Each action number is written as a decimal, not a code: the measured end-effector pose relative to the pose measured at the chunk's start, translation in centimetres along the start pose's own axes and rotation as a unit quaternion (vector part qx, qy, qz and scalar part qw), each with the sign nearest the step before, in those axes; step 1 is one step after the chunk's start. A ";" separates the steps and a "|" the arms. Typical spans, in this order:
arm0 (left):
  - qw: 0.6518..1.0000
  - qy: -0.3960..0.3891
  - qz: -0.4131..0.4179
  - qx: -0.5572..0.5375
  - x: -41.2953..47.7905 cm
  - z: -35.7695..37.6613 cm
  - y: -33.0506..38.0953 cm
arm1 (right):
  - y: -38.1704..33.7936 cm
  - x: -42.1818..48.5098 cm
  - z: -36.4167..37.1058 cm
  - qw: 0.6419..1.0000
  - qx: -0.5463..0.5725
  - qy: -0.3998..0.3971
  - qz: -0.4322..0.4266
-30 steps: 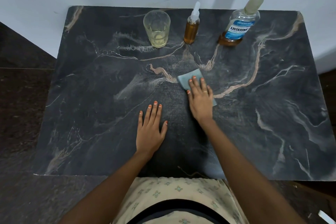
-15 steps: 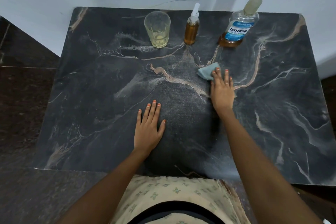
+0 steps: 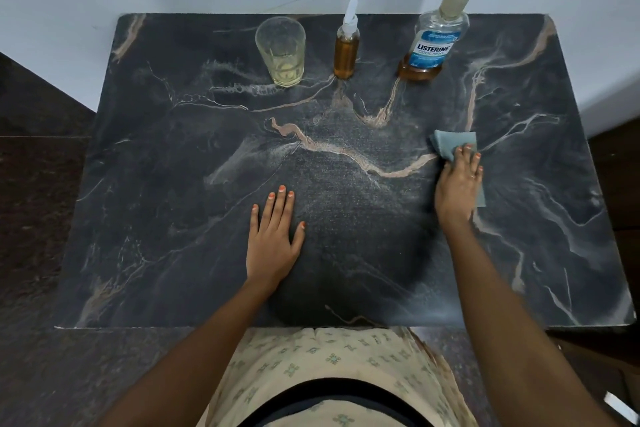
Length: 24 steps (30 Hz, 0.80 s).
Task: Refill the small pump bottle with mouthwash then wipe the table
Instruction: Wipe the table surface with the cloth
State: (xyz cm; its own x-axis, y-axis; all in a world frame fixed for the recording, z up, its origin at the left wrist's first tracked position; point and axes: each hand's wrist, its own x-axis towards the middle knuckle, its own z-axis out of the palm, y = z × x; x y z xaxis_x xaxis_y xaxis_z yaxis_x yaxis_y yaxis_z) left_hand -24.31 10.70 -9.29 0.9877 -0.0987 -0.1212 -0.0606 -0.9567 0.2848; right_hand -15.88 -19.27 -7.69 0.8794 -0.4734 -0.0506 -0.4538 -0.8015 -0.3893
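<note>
Head cam looks down at my 2 hands. My right hand (image 3: 457,187) lies flat w/ straight fingers on the small folded blue-grey cloth (image 3: 450,144). It presses the cloth on the dark grey marble table top (image 3: 173,184), on the right side. No pinch, just a push.

My left hand (image 3: 273,243) is flat & open near the middle and holds nothing.

At the back stands the small clear pump bottle w/ a white top (image 3: 346,52), nearly full of brown stuff. It's between the clear drinking glass (image 3: 282,52) & the big clear mouthwash bottle w/ a blue label (image 3: 431,45), which has its cap on.

So I think the fill part is done & I'm on the wipe part. Next, I guess: slide the cloth over the rest of the top, pressing flat. Go slow near the back so I don't bump the bottles.
</note>
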 end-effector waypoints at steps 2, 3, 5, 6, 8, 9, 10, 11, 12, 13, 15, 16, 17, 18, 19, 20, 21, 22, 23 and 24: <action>1.000 0.000 0.000 -0.004 0.0 0.0 0.0 | -1.3 -1.4 0.6 1.000 0.006 -0.011 -0.022; 1.000 0.001 0.000 -0.006 0.0 0.1 0.0 | -2.0 -2.2 1.0 0.999 0.011 -0.021 -0.037; 1.000 0.003 0.001 -0.007 0.0 0.1 -0.1 | -3.4 -4.0 2.0 0.996 0.009 -0.041 -0.077; 1.000 0.003 0.002 -0.008 0.0 0.1 -0.1 | -3.9 -4.8 2.5 0.994 0.002 -0.048 -0.098; 1.000 0.004 0.002 -0.008 0.0 0.2 -0.1 | -4.2 -6.0 3.2 0.989 -0.026 -0.054 -0.135; 1.000 0.005 0.002 -0.006 0.0 0.2 -0.1 | -3.9 -6.3 3.3 0.986 -0.039 -0.057 -0.152; 1.000 0.007 0.002 -0.005 0.0 0.2 -0.1 | -3.5 -6.4 3.3 0.983 -0.045 -0.059 -0.168; 1.000 0.008 0.002 -0.004 0.0 0.2 -0.1 | -3.0 -6.3 3.0 0.980 -0.045 -0.061 -0.182; 1.000 0.008 0.002 -0.004 0.0 0.2 -0.1 | -2.5 -6.1 2.7 0.979 -0.043 -0.060 -0.192; 1.000 0.008 0.001 -0.004 0.0 0.2 -0.1 | -1.9 -5.8 2.3 0.978 -0.044 -0.056 -0.195; 1.000 0.005 0.002 -0.005 0.0 0.2 -0.2 | -0.7 -4.8 1.3 0.982 -0.047 -0.043 -0.176; 1.000 0.005 0.003 -0.006 0.0 0.2 -0.2 | 0.1 -4.3 0.8 0.986 -0.051 -0.036 -0.158; 1.000 0.005 0.004 -0.007 0.0 0.2 -0.1 | 1.0 -3.7 0.3 0.989 -0.055 -0.030 -0.137; 1.000 0.006 0.004 -0.009 0.0 0.1 -0.1 | 1.9 -3.2 -0.3 0.991 -0.060 -0.024 -0.116; 1.000 0.008 0.004 -0.011 0.0 0.1 -0.1 | 2.9 -2.9 -0.9 0.994 -0.061 -0.017 -0.093; 1.000 0.009 0.005 -0.011 -0.1 0.2 -0.1 | 3.7 -2.7 -1.4 0.995 -0.061 -0.013 -0.072; 1.000 0.008 0.006 -0.011 -0.1 0.2 -0.2 | 4.3 -2.6 -1.7 0.997 -0.058 -0.012 -0.057; 1.000 0.008 0.006 -0.011 -0.1 0.3 -0.2 | 4.6 -2.6 -1.9 0.997 -0.052 -0.014 -0.049; 1.000 0.007 0.006 -0.010 -0.1 0.3 -0.2 | 4.6 -2.7 -2.0 0.998 -0.042 -0.017 -0.044; 1.000 0.007 0.006 -0.009 0.0 0.3 -0.2 | 4.5 -2.8 -2.0 0.999 -0.030 -0.019 -0.038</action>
State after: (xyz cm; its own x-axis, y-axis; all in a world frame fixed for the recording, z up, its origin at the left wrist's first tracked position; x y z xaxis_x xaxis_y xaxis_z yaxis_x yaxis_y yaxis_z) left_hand -24.38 10.81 -9.65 0.9889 -0.1056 -0.1041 -0.0695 -0.9503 0.3035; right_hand -20.66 -22.23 -7.48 0.9156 -0.3978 -0.0577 -0.3930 -0.8557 -0.3367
